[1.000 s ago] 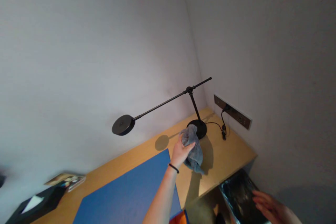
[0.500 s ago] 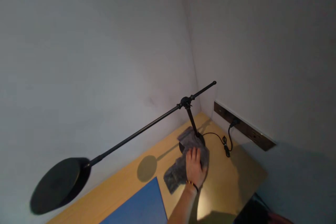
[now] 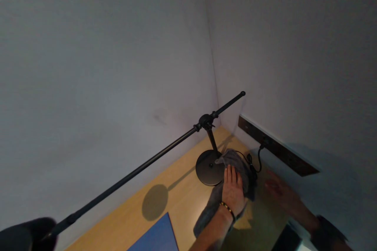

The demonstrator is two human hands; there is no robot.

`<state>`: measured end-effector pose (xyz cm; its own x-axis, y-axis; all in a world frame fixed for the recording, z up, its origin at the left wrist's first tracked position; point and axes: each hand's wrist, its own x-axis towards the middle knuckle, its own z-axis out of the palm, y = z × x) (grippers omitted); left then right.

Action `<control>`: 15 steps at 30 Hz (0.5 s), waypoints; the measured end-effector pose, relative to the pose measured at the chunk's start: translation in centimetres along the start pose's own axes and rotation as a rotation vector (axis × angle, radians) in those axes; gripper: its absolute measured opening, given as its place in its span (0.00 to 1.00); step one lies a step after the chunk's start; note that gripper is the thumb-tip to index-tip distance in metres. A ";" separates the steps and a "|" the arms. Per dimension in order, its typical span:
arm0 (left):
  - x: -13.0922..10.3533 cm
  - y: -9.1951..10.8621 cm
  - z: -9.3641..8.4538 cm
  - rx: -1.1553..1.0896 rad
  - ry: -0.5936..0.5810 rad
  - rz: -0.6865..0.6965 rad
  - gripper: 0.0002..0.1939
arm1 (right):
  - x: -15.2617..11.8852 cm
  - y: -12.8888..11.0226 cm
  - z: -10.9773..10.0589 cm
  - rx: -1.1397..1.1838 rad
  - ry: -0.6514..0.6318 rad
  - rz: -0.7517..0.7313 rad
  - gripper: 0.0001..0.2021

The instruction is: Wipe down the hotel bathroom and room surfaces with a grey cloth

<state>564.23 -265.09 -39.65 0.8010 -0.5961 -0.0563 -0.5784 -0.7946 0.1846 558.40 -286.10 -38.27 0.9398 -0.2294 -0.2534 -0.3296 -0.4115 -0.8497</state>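
A grey cloth [image 3: 207,208] lies bunched on the wooden desk, right beside the round black base [image 3: 208,168] of a desk lamp. Flat on top of the cloth rests my left hand [image 3: 233,194], fingers extended and a beaded bracelet at the wrist. My right hand [image 3: 277,189] is over the desk's right side, blurred by motion, and its finger shape is unclear. The lamp's long arm [image 3: 147,163] stretches left to a dark round head [image 3: 28,235], cut off at the frame's edge.
A blue mat [image 3: 157,235] lies at the desk's front. A black power strip [image 3: 277,147] runs along the right wall, with a plugged-in cable [image 3: 260,160] by the cloth. A dark object [image 3: 287,238] sits at the lower right. Walls meet behind the lamp.
My left hand and the cloth have moved right, off the lamp base, which is now uncovered. My right hand has come into view from the lower right. The view has shifted slightly.
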 end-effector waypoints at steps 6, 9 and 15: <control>4.0 0.0 0.0 -0.036 -0.053 -0.124 0.48 | 6.7 -6.0 3.1 0.131 -0.077 -0.115 0.28; 8.6 -0.7 -0.9 -0.115 -0.027 -0.207 0.46 | 7.0 -7.8 3.0 0.133 -0.020 -0.170 0.24; 11.0 1.9 -1.8 -0.230 0.026 -0.135 0.34 | 6.1 -8.6 1.5 0.056 0.081 -0.247 0.20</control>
<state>572.24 -273.00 -38.18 0.8740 -0.4806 -0.0713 -0.4175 -0.8181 0.3955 567.12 -282.65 -33.18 0.9801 -0.1985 0.0010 -0.0830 -0.4146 -0.9062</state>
